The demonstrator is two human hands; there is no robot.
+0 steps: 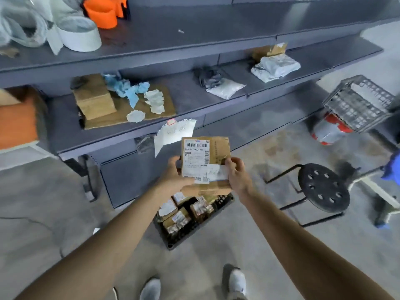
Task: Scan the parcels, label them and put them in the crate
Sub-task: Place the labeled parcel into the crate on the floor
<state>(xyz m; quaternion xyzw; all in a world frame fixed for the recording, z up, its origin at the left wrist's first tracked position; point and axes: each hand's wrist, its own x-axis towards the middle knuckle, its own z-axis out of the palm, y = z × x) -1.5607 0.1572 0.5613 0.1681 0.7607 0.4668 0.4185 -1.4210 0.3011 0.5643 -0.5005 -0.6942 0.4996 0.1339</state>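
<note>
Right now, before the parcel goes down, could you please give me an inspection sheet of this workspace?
Surface: grey shelves, concrete floor.
Job's things: parcel held up, barcode label facing the camera; small white label on its lower right; black crate on the floor below, holding parcels.
Clutter: crumpled blue and white paper on a cardboard sheet; tape rolls on the top shelf.
Hands: left hand grips the parcel's left edge; right hand grips the right edge, thumb on the small label.
Cables: nothing seen.
Surroundings: black stool, grey crate at right.
</note>
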